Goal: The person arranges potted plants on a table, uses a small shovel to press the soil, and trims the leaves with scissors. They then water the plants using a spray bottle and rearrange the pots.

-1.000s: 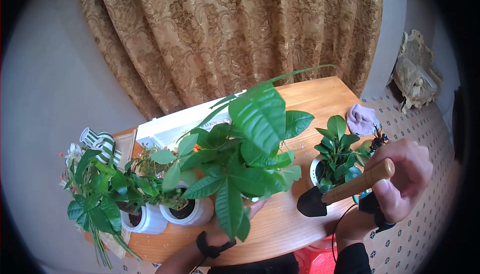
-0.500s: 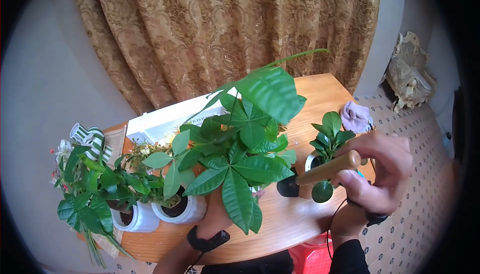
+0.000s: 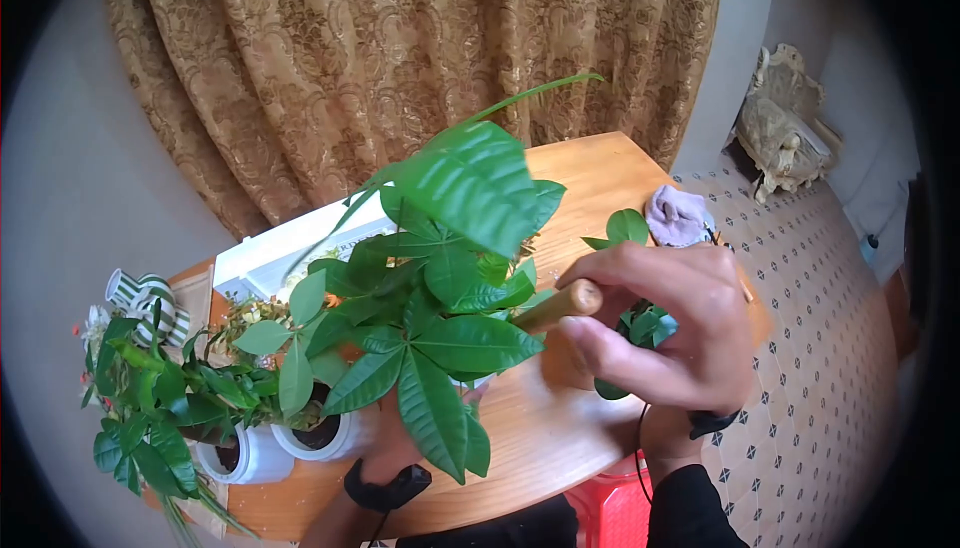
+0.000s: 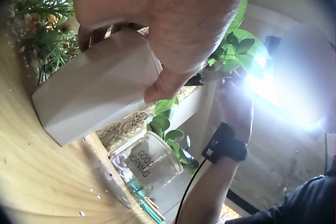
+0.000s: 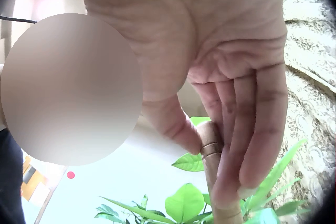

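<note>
My left hand (image 3: 388, 440) holds a white angular pot (image 4: 94, 90) on the wooden table, its thumb against one side and its fingers over the far rim. From that pot rises a tall plant (image 3: 430, 338) with broad green leaves, which cover the pot in the head view. In my right hand (image 3: 680, 313), a hand trowel (image 3: 560, 306) is pinched by its wooden handle between thumb and fingers. The handle (image 5: 211, 153) slants down among leaves in the right wrist view. Leaves hide the trowel's blade.
Two white pots (image 3: 258, 456) with soil and leafy plants stand at the left, near a striped watering can (image 3: 150, 303). Behind is a white planter box (image 3: 290, 248). To the right are a "GOOD MORNING" pot (image 4: 152, 161) and a lilac cloth (image 3: 680, 216). White crumbs (image 4: 82, 213) dot the table.
My right hand has carried the trowel left to the tall plant, and its dark blade has gone out of sight behind the leaves. My left hand stays at the pot.
</note>
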